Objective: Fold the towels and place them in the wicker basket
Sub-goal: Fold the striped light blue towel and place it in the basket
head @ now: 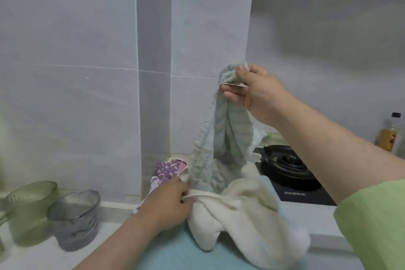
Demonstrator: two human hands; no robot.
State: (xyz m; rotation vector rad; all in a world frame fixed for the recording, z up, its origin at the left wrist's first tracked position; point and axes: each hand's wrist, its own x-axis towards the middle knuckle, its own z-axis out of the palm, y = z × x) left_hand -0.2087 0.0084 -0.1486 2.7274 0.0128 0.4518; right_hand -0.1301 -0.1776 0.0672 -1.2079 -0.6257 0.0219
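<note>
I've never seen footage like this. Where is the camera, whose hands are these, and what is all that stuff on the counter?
There is no machine here. A person wears a wide-angle camera on the head, so this single picture looks forward and down at their own two bare hands.

The right hand pinches the top of a pale striped towel and lifts it so that it hangs down. The left hand grips cloth low down, seemingly the same towel's lower edge.

On the kitchen counter a crumpled cream towel lies on a light-blue cloth, with a purple patterned cloth behind by the wall. To the left stand a green container and a grey cup. To the right are a gas burner and a bottle. No wicker basket is in view.
</note>
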